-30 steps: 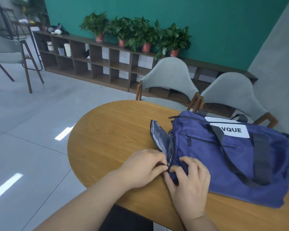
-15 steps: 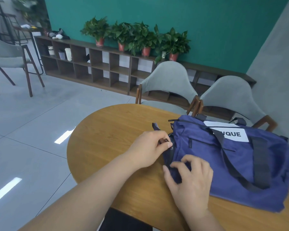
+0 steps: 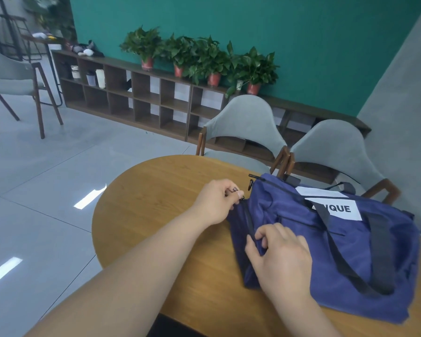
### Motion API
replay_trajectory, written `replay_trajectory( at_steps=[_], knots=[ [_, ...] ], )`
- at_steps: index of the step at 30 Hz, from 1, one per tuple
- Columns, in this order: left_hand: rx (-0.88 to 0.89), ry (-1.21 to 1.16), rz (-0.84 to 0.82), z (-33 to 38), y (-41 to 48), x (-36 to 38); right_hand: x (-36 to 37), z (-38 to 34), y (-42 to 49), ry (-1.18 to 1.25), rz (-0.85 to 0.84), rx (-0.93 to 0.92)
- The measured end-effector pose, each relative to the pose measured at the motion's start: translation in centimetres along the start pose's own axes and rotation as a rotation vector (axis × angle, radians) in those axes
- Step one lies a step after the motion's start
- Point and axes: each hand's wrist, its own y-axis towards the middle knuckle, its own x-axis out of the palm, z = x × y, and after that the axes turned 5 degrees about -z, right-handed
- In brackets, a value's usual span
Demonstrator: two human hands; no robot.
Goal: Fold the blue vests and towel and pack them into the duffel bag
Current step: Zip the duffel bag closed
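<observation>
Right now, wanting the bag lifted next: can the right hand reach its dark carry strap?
Probably yes: the right hand pinches the duffel bag at its end, and the strap lies uncovered on top beside it.

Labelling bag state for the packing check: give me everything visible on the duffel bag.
The duffel bag is navy, thin woven-looking fabric, lying flat on the wooden table. It has dark webbing straps, a white label partly reading VQUE and a zipped side pocket. The end zipper looks shut. The left hand pinches the zipper pull at its top; the right hand pinches fabric beside it.
</observation>
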Motion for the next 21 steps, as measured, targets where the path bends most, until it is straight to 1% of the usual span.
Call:
replay_trajectory(
  at_steps=[4, 6, 8, 10, 12, 17, 21],
  knots=[
    [-0.010, -0.198, -0.001, 0.2, 0.2, 1.0, -1.6, -1.0, 2.4, -0.076, 0.011, -0.075],
    [-0.004, -0.269, -0.023, 0.2, 0.3, 1.2, -2.1, -1.7, 4.6, -0.183, 0.000, -0.117],
    [-0.004, -0.313, -0.045, 0.4, 0.4, 1.1, -1.9, -2.1, 6.8, -0.316, -0.065, -0.142],
    [-0.006, -0.334, -0.059, 0.5, 0.6, 1.1, -1.3, -2.2, 8.3, -0.407, -0.156, -0.133],
    [-0.012, -0.339, -0.056, 0.5, 0.8, 0.9, -0.9, -2.0, 9.2, -0.446, -0.210, -0.120],
    [-0.025, -0.339, -0.050, -0.2, 1.8, 0.8, -0.8, -0.9, 10.1, -0.503, -0.208, -0.051],
    [-0.061, -0.322, -0.028, -0.9, 3.3, 1.3, -0.9, -0.3, 10.0, -0.497, -0.184, -0.054]
  ],
)
